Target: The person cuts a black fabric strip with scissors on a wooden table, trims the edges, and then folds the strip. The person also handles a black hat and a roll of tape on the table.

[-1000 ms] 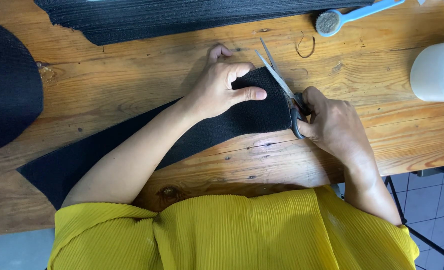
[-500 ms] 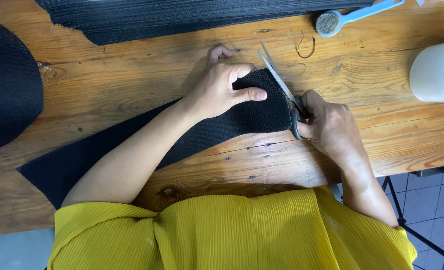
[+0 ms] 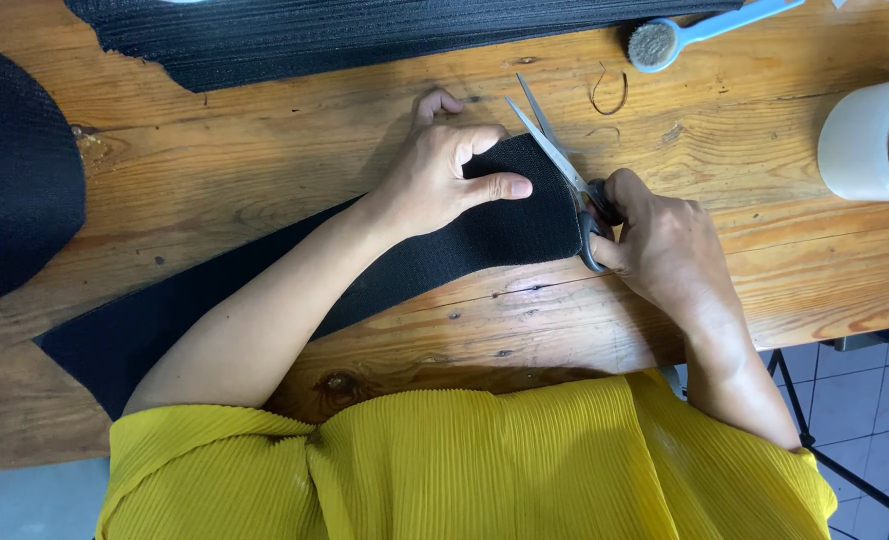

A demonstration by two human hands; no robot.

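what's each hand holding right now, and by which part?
Right hand holds the scissors by the black handle loops, blades open at the black mesh strip end. Left hand grips nothing; it presses flat on that strip.

Wooden table (image 3: 264, 190): varnished orange-brown planks, knots and dark grain streaks, glossy sheen under even light. Below the table's near edge at lower right, floor of pale grey-blue square tiles (image 3: 844, 400) with light grout. A thin dark metal leg (image 3: 834, 470) runs diagonally across those tiles, beneath the table's right end.
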